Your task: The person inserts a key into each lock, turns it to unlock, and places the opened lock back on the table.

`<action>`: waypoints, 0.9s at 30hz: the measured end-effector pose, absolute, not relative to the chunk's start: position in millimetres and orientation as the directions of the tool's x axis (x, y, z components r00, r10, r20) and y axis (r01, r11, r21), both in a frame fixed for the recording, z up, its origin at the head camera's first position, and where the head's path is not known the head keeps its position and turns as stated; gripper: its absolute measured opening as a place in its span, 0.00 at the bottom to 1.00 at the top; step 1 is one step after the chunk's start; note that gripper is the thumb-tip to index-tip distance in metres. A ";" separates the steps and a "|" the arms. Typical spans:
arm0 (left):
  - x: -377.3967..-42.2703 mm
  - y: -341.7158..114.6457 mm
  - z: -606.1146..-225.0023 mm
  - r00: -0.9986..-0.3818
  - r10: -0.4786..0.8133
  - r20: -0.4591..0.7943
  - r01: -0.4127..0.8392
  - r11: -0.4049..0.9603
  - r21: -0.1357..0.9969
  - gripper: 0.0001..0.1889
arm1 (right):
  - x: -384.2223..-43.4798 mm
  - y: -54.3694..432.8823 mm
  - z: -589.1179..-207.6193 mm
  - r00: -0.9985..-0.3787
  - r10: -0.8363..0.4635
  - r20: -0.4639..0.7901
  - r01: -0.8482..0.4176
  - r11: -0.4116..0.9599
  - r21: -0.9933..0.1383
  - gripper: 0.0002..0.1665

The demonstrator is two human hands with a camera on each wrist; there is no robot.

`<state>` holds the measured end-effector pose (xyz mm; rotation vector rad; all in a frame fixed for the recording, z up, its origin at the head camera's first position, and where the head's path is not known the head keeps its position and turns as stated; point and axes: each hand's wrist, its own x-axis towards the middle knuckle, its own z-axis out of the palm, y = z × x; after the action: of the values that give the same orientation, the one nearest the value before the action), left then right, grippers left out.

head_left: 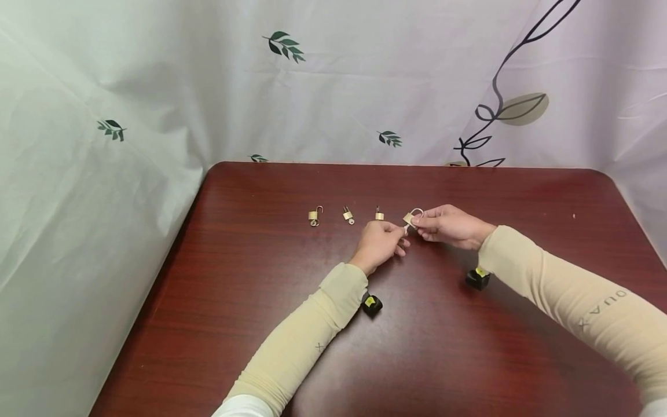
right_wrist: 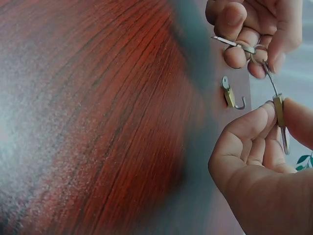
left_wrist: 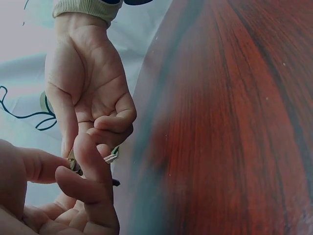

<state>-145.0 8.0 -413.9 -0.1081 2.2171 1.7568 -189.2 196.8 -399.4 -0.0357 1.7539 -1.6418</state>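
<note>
My right hand (head_left: pixel 450 226) pinches a small brass padlock (head_left: pixel 409 218) between thumb and fingers, its shackle swung out in a hook. My left hand (head_left: pixel 379 243) holds a silver key (right_wrist: pixel 272 81) by its head. The key's blade meets the end of the padlock body; how deep it sits I cannot tell. A second key (right_wrist: pixel 234 44) hangs on the same ring across the left fingers. In the left wrist view, fingers mostly hide the padlock (left_wrist: pixel 73 161). Near the left hand lies another brass padlock (head_left: pixel 380 216), its lower part hidden by that hand.
Further left on the dark red wooden table (head_left: pixel 234 278) lie a padlock with a raised shackle (head_left: pixel 348 215) and an open padlock (head_left: pixel 312 215), both with keys. Small black devices (head_left: pixel 372 304) with yellow marks sit at the wrists. A leaf-patterned white curtain (head_left: pixel 333 87) hangs behind the table.
</note>
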 end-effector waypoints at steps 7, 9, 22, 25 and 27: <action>-146.3 8.6 -415.0 -0.957 0.114 -0.266 -0.232 0.252 0.939 0.10 | -188.2 196.4 -400.8 -0.749 -0.481 -0.456 0.430 0.171 -0.887 0.08; -146.2 8.7 -415.5 -0.956 0.118 -0.268 -0.234 0.243 0.941 0.10 | -187.7 196.2 -401.0 -0.754 -0.476 -0.453 0.423 0.175 -0.889 0.08; -144.3 10.9 -413.8 -0.950 0.118 -0.288 -0.257 0.223 0.940 0.10 | -188.9 198.4 -399.4 -0.749 -0.483 -0.454 0.407 0.205 -0.890 0.07; -144.3 11.6 -413.0 -0.951 0.113 -0.286 -0.256 0.228 0.940 0.10 | -189.3 198.8 -398.5 -0.748 -0.483 -0.455 0.406 0.209 -0.890 0.08; -144.5 12.1 -412.4 -0.952 0.110 -0.287 -0.257 0.228 0.939 0.09 | -189.4 198.7 -398.1 -0.748 -0.480 -0.459 0.409 0.212 -0.888 0.08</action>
<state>-144.5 12.1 -412.4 -0.1376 2.2126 1.7819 -189.4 198.7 -398.1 -0.0663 1.7919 -1.6214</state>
